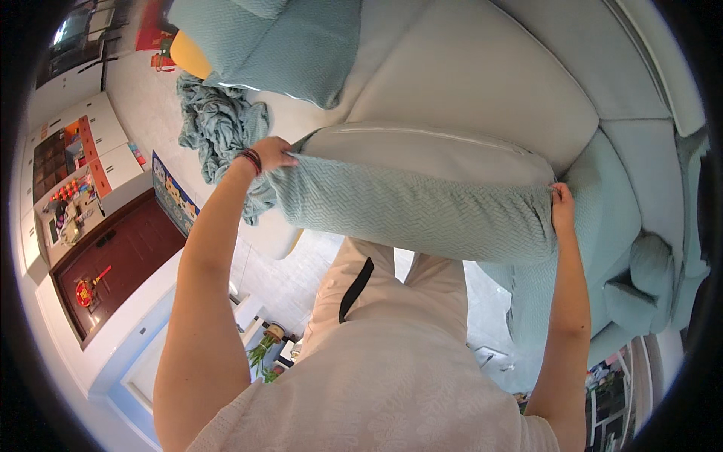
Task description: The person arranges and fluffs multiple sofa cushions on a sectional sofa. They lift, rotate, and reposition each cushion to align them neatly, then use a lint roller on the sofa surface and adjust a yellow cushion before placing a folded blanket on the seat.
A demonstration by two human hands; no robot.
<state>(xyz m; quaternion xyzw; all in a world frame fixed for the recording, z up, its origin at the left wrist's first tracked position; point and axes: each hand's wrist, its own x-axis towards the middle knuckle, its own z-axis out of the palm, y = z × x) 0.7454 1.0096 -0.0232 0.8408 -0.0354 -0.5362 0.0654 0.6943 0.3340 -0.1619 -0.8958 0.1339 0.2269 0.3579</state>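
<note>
A teal textured sofa cover is stretched over the near part of a grey-beige sofa seat cushion, whose far part, with a seam or zip along it, is uncovered. My left hand, with dark red bands at the wrist, grips the cover's edge at its left corner. At the right corner, my right hand pinches the same edge. A crumpled teal cover lies just beyond my left hand. The uncovered sofa seat extends behind the cushion.
Teal pillows lie at the upper left, by a yellow object. The right sofa section has a teal cover and small cushions. Tiled floor shows below; a dark red door and a potted plant are at left.
</note>
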